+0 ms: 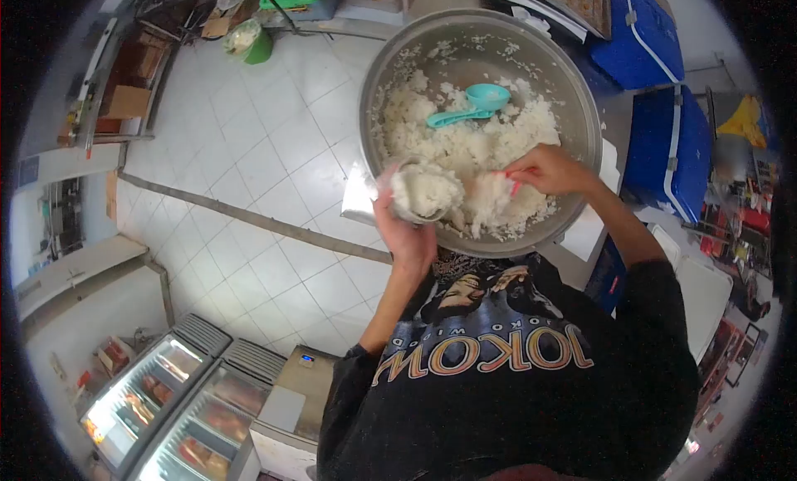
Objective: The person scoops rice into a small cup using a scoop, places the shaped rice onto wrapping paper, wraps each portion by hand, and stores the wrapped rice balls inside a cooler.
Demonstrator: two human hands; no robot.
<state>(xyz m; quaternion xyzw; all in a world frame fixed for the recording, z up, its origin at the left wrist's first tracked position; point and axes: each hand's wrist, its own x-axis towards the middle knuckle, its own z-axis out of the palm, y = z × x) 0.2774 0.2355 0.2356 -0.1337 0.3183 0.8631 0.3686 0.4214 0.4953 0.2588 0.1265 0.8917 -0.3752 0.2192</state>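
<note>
Cooked white rice (427, 189) is heaped in a small container (430, 218) gripped by the left hand (408, 239); a pink-handled utensil (515, 184) is grasped by the right hand (550, 169). Plenty remains unportioned in the round metal basin (371, 78), around a turquoise scoop (488, 97).

- Large metal pan (579, 91): contains rice (407, 126) and turquoise scoop (487, 97).
- Left hand (408, 242): holds rice-filled container (426, 218).
- Right hand (550, 170): grips pink utensil (515, 184) beside container.

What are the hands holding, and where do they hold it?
Left hand: a bowl of rice, around its outside. Right hand: a red tool, by its handle.
</note>
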